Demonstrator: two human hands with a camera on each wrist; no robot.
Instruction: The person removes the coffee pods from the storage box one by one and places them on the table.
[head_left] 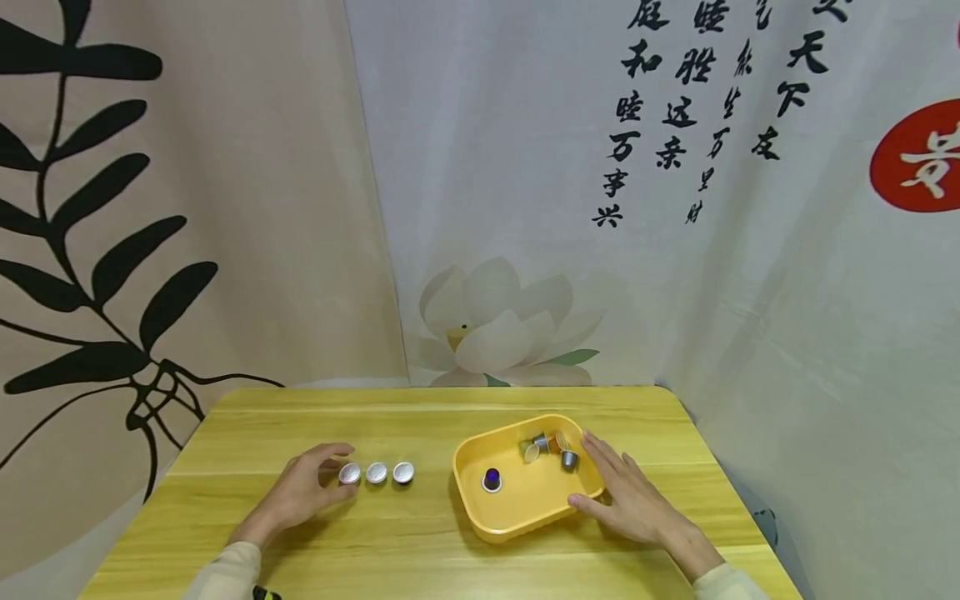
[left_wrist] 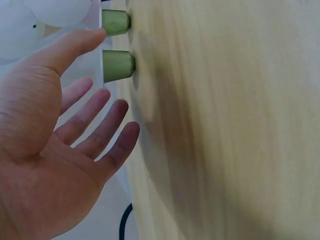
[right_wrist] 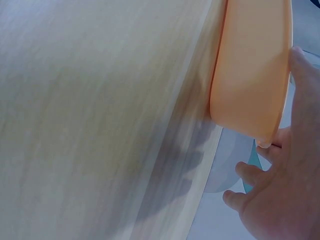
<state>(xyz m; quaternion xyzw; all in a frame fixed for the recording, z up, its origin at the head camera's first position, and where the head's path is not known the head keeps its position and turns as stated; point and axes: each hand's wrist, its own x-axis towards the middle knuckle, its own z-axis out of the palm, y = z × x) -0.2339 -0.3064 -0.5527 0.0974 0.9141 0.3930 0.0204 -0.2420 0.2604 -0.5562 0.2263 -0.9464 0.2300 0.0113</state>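
Three coffee capsules stand in a row on the table, silver lids up: a left one [head_left: 349,473], a middle one [head_left: 377,473] and a right one [head_left: 403,473]. My left hand [head_left: 303,490] surrounds the leftmost loosely, thumb and fingers apart; whether the skin touches it I cannot tell. The left wrist view shows two green capsule bodies, one nearer [left_wrist: 118,66] and one farther [left_wrist: 115,22]. Right of the row is a yellow tray [head_left: 517,527]. My right hand [head_left: 633,504] rests against its right end, thumb at the rim, fingers extended.
Inside the tray lie a dark purple-topped capsule [head_left: 491,480] at the left, a grey capsule [head_left: 569,460] at the right, and several more bunched near the back. The wooden table [head_left: 315,417] ends at a printed cloth [head_left: 510,208] behind it.
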